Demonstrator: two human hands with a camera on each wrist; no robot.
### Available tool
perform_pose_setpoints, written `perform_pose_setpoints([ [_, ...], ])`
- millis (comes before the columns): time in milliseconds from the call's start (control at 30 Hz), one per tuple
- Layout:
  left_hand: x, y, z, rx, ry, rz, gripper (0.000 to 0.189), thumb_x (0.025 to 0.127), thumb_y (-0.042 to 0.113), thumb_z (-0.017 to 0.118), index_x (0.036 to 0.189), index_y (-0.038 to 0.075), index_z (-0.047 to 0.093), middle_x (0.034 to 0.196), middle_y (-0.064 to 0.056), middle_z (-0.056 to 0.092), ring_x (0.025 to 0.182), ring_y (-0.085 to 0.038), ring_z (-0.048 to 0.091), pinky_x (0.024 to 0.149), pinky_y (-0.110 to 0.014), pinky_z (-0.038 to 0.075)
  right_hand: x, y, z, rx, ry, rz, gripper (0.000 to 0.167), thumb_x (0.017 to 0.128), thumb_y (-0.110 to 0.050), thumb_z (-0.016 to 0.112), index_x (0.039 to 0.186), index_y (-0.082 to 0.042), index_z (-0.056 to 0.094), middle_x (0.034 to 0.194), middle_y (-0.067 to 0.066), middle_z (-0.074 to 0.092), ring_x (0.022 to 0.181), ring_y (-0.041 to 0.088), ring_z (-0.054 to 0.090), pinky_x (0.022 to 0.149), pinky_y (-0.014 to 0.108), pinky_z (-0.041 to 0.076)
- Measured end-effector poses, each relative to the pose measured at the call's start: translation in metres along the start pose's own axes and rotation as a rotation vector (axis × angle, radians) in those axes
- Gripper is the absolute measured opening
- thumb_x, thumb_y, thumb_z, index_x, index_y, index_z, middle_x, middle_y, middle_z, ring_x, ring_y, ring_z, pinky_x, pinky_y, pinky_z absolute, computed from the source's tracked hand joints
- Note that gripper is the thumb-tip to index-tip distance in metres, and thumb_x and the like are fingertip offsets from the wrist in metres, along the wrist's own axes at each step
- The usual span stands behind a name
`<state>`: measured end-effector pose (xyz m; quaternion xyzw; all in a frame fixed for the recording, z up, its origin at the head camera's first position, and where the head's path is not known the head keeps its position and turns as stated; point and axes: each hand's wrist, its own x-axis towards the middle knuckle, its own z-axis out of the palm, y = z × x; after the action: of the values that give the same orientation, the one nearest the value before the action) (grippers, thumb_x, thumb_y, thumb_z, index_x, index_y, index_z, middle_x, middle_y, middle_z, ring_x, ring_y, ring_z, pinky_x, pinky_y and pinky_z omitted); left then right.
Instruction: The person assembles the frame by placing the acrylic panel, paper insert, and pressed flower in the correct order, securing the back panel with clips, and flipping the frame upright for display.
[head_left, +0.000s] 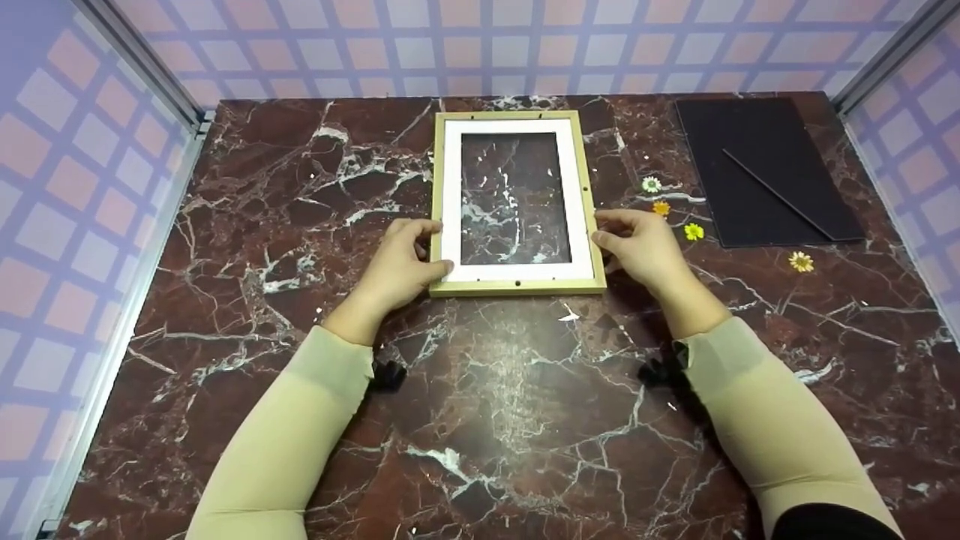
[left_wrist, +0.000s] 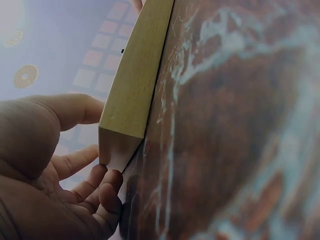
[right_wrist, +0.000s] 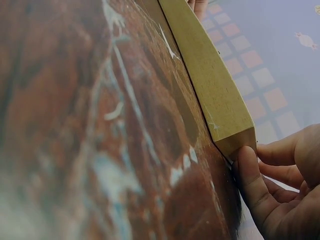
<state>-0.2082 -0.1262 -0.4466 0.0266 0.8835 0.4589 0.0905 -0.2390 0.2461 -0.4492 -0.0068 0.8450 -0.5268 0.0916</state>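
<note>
Partly outside wrist views: frame (left_wrist: 133, 85)

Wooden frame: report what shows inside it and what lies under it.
Inside the wooden frame sits a white mat, and the marbled tabletop shows through its opening. Anything under the mat or the wood is covered from view.

The frame (head_left: 487, 288) lies on the table (head_left: 510, 390), with the mat (head_left: 517, 271) inside it. The left hand (head_left: 401, 262) is at the frame's left side, the right hand (head_left: 646, 244) at its right side, both toward the front. Three flowers (head_left: 661, 208) lie between the frame and the board (head_left: 787, 161) at the rear right. A rod (head_left: 778, 194) rests on the board. A fourth flower (head_left: 801, 261) lies before the board.
</note>
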Motion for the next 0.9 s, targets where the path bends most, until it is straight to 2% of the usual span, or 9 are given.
perform_pose_setpoints([
  [233,-0.0013,-0.0005,0.0013,-0.001,0.020,-0.019,0.078,0.092,0.011,0.088,0.162,0.002,0.056,0.153,-0.018,0.055,0.112,-0.025,0.059,0.098,-0.035,0.052,-0.0009,0.0023,0.0022,0.007,-0.004,0.005,0.046,0.109,-0.008,0.070,0.154,0.003,0.066,0.126,0.029,0.073,0.078,0.003,0.070,0.062,0.024,0.067],
  [533,-0.0010,0.0002,-0.0020,-0.032,0.046,-0.029,0.083,0.092,0.008,0.086,0.166,-0.004,0.049,0.152,-0.021,0.058,0.109,-0.024,0.063,0.093,-0.032,0.056,0.0003,-0.0011,0.0030,0.021,-0.002,-0.005,0.045,0.109,-0.007,0.071,0.152,0.004,0.067,0.127,0.029,0.072,0.079,0.004,0.071,0.066,0.024,0.068],
  [733,0.0011,0.0004,-0.0028,-0.036,0.039,-0.035,0.085,0.092,0.006,0.088,0.167,-0.004,0.049,0.152,-0.021,0.059,0.106,-0.022,0.063,0.093,-0.032,0.058,0.0022,-0.0002,0.0005,0.009,-0.006,0.010,0.047,0.108,-0.010,0.073,0.153,0.003,0.067,0.130,0.028,0.073,0.078,0.002,0.072,0.067,0.023,0.068],
  [900,0.0031,-0.0003,-0.0008,-0.038,0.032,-0.033,0.085,0.092,0.006,0.088,0.167,-0.003,0.049,0.152,-0.020,0.060,0.105,-0.021,0.064,0.094,-0.032,0.059,0.0024,-0.0008,-0.0060,0.005,0.013,0.000,0.044,0.107,-0.010,0.075,0.149,0.002,0.070,0.123,0.023,0.077,0.074,0.004,0.072,0.066,0.021,0.065],
])
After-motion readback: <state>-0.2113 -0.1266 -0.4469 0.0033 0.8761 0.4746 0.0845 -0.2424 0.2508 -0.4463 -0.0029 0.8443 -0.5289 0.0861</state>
